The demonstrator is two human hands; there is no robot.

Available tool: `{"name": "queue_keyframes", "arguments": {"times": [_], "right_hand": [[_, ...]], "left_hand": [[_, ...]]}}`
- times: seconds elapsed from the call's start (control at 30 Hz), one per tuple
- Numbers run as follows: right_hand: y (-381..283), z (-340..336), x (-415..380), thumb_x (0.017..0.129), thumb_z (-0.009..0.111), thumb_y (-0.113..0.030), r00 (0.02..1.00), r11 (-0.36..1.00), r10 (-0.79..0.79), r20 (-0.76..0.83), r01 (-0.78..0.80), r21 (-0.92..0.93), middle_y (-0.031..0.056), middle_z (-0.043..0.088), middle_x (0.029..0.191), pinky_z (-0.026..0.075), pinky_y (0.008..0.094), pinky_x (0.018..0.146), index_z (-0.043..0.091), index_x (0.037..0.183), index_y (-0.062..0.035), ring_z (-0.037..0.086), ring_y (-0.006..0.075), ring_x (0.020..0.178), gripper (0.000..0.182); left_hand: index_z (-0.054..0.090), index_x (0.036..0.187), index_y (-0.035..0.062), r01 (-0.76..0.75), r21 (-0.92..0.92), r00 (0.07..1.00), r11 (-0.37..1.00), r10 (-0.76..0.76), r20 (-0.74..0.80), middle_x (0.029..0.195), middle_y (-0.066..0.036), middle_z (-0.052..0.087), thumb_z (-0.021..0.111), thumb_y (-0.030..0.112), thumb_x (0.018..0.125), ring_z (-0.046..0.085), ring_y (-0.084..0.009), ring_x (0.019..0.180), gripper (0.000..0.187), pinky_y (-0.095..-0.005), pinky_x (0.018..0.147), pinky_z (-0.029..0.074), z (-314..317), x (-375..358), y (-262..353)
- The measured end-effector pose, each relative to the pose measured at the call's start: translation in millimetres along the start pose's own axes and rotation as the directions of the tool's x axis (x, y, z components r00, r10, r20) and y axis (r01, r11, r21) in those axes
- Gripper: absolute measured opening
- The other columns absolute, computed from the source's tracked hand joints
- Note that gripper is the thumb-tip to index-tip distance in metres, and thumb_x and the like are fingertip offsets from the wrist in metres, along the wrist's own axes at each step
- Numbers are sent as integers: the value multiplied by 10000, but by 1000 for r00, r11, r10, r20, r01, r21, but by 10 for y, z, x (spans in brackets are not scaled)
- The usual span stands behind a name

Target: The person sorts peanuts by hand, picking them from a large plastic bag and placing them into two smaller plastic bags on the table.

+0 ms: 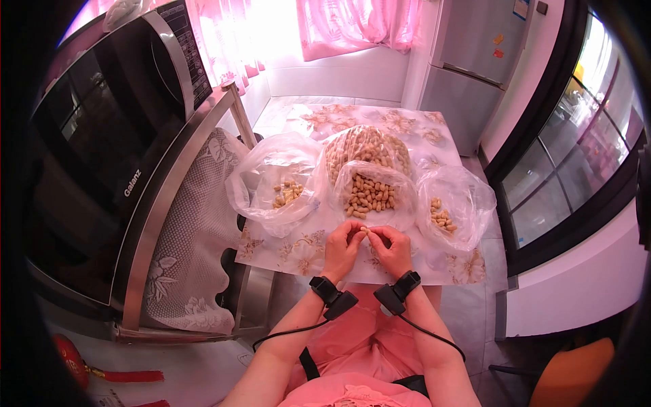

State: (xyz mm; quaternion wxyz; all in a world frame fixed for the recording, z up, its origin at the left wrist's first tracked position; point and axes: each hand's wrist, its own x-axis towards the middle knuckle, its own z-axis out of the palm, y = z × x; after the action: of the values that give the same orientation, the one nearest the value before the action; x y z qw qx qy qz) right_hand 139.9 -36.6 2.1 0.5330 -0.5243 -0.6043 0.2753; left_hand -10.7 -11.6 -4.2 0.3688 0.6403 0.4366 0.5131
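Both my hands meet over the near part of the table, just below the middle bag. My left hand [342,248] and my right hand [392,251] pinch one peanut [365,230] between their fingertips. Beyond them, a clear bag [375,193] lies open with many unshelled peanuts in it. Behind it stands a large, full bag of peanuts [367,147]. On the left, an open plastic bag [277,178] holds a small pile of pale pieces [287,194]. Another open bag [468,197] on the right has several peanuts [442,216] inside.
The bags rest on a flowered tablecloth [302,258]. A microwave [102,163] on a metal stand is at the left. A fridge [468,54] stands at the back right, near a dark-framed glass door [563,156]. Black cables run from bands on both wrists.
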Motion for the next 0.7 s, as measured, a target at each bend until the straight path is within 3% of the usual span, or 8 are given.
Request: {"name": "queue_keyframes", "arguments": {"times": [0.3,0.5,0.7], "right_hand": [[38,5,-6,886,733,-114,1000,999,31,1,-31,32,86,724,842,523,283,637,728,983,4,662,143,678,153],[8,-19,-5,844,767,-123,999,998,45,29,-43,-55,68,719,820,526,281,639,711,949,-14,661,136,678,161],[-12,-10,-3,831,780,-117,999,998,36,27,-35,-43,59,717,817,543,278,659,718,974,-26,672,132,699,181]], "left_hand": [[689,1063,20,-32,-51,999,998,32,-8,875,-86,707,681,60,905,670,-172,753,163,-309,701,534,15,2,-51],[701,1070,20,7,-32,1000,999,-6,31,886,-84,709,685,55,896,647,-170,723,177,-299,695,529,-13,-1,8],[694,1092,14,-9,-87,1000,996,11,28,923,-92,718,656,17,903,697,-172,810,192,-300,738,543,4,0,-53]]}}
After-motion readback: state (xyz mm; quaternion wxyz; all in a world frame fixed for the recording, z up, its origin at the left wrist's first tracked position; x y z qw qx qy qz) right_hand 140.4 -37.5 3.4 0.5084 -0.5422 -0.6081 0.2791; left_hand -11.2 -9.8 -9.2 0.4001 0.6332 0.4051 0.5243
